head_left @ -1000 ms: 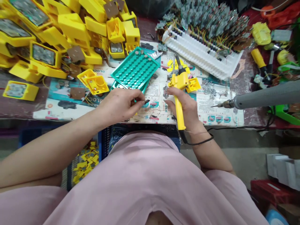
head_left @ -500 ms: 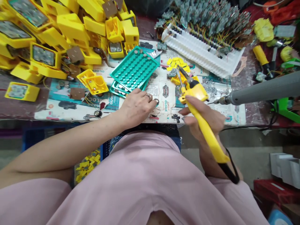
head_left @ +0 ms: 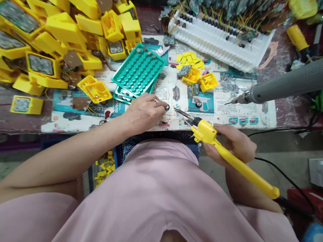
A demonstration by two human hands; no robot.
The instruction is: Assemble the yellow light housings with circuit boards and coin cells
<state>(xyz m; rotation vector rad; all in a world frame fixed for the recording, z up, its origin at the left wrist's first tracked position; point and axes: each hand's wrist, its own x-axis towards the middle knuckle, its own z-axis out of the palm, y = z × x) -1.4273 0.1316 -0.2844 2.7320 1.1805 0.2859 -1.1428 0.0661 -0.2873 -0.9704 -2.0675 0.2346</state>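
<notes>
One yellow soldering iron (head_left: pixel 227 154) sits in the grasp of the right hand (head_left: pixel 234 144), at the near edge of the desk (head_left: pixel 282 112), its tip pointing toward the left hand (head_left: pixel 143 114) and near, but apart from, a small round part (head_left: pixel 167 107). The left hand pinches that part at its fingertips, over the printed paper (head_left: pixel 176 119), just beside the stacked green trays (head_left: pixel 138 72). Beyond the iron's tip stands an open yellow case (head_left: pixel 208 81); a grey screwdriver (head_left: pixel 285 84) juts in from the right, and yellow housings (head_left: pixel 68 33) heap up at far left
</notes>
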